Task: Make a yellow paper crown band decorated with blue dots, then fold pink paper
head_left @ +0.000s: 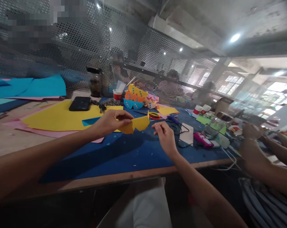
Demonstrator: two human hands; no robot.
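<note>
My left hand (pixel 113 122) pinches a folded yellow paper piece (pixel 140 123) with a notched lower edge, held above the blue mat (pixel 134 152). Just right of the paper hovers my right hand (pixel 164 134), apart from it. Its thumb and fingers are curled together, and anything between the fingertips is too small to make out. Behind the yellow piece lie scissors (pixel 155 116) with red and yellow handles. Several cut paper shapes with coloured dots stand farther back, among them a blue one (pixel 133 104) and an orange one (pixel 131 96).
Yellow sheets (pixel 50 117), a black phone (pixel 80 104) and keys (pixel 102 109) lie on the left. A lidded jar (pixel 94 84) and a paper cup (pixel 117 94) stand at the back. To the right are a blue glue gun (pixel 173 119), a corded pink object (pixel 202 140) and another person's hand (pixel 251 131).
</note>
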